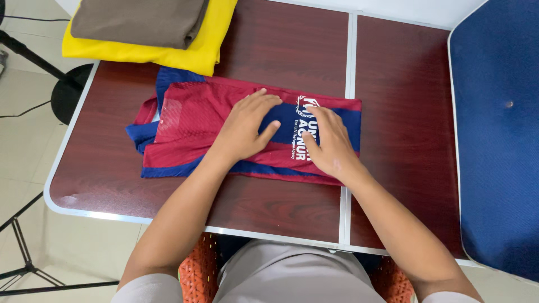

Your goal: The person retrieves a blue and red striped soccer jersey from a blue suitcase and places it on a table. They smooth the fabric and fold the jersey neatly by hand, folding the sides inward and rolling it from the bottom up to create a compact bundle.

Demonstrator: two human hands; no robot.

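While flattened: both hands [247, 126] [331, 143] (palms down) on folded jersey [191, 120].

A dark reddish wood-grain tabletop [393, 84] with a pale metal rim and a centre seam stands on a light tiled floor [28, 163], a blue padded surface [499, 140] to its right, black tripod legs [22, 264] at left.

Red-and-blue striped jersey [196, 120], yellow cloth [208, 47], brown cloth [140, 19], dark red-brown table [281, 207]

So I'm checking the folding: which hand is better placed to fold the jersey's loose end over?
Probably the left hand: it lies nearer the jersey's loose left end; the right hand presses the other end.
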